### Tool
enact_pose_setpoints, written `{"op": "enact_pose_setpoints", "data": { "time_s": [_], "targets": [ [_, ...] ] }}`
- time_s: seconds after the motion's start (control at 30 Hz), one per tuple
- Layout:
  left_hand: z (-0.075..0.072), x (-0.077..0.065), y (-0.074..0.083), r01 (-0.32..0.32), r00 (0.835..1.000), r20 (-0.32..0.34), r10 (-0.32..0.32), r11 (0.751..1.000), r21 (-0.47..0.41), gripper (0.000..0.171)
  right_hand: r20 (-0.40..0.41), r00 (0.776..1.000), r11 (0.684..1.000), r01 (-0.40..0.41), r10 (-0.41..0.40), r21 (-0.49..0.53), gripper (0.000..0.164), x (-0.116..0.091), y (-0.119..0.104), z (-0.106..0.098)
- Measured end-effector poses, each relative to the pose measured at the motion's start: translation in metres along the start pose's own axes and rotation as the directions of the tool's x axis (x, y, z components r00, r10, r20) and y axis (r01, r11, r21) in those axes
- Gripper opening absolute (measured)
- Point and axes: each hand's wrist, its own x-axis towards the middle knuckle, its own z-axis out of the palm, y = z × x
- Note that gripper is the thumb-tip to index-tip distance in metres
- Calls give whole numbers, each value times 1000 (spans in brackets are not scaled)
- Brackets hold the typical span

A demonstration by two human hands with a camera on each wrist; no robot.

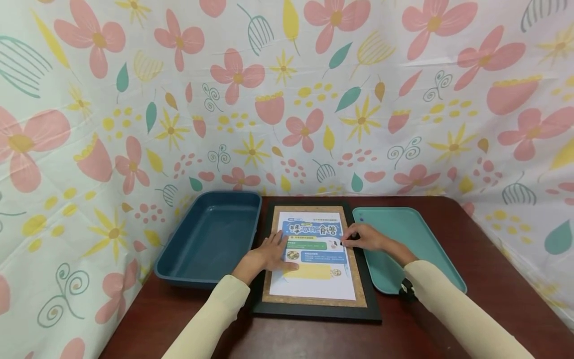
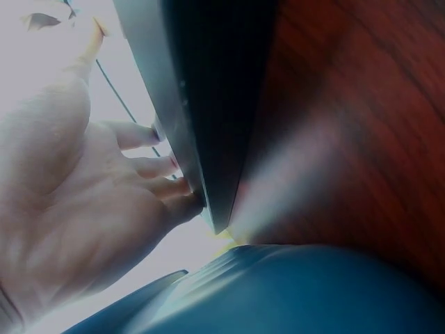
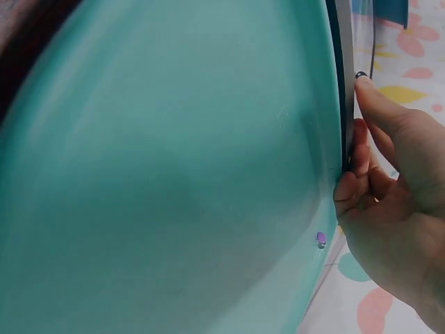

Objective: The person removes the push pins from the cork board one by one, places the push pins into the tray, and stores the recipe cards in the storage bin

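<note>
A printed sheet of paper lies on a cork board with a black frame. My left hand rests on the sheet's left side with its fingers spread; the left wrist view has the same hand beside the frame's edge. At the sheet's right edge, my right hand pinches a small black pushpin. In the right wrist view this pushpin shows at the thumb tip, and the other fingers of the hand are curled. Its point is hidden.
A deep blue bin stands left of the board. To the right lies a shallow teal tray, under my right forearm, with a small purple pin near its edge. Behind the reddish-brown table hangs a flowered curtain.
</note>
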Motion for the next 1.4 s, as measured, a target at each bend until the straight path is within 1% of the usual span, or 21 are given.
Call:
{"op": "enact_pose_setpoints", "data": {
  "time_s": [0.17, 0.27, 0.4, 0.5, 0.7, 0.87, 1.1, 1.4],
  "targets": [
    [-3, -2, -1, 5, 1000, -13, -5, 1000, -4, 106, -15, 1000, 1000, -19, 19, 9, 12, 1, -1, 0],
    [-4, -2, -2, -3, 1000, -18, 3, 1000, -4, 105, -39, 999, 999, -30, 30, 16, 12, 0, -1, 0],
    [-3, -2, -3, -6, 1000, -17, 6, 1000, -4, 104, -62, 998, 1000, -12, 13, 4, 10, 0, -1, 0],
    [-2, -2, -2, -2, 1000, -19, 2, 1000, -8, 104, -62, 998, 1000, -6, 5, -7, 9, 0, -1, -1],
    [0, -3, -1, -6, 1000, -18, 5, 1000, -26, 104, -52, 998, 999, -42, 41, -22, 11, -2, -3, -4],
    [0, -3, 0, -9, 1000, -16, 9, 999, -33, 105, -70, 997, 998, -42, 39, -36, 11, -4, -2, -9],
    [2, 0, -1, -19, 1000, -10, 19, 1000, -7, 104, -115, 989, 994, -100, 95, -34, 11, -6, 6, -15],
    [3, -1, -2, -18, 1000, -20, 18, 1000, -19, 104, -188, 968, 981, -180, 164, -69, 7, -11, 19, -23]
  ]
}}
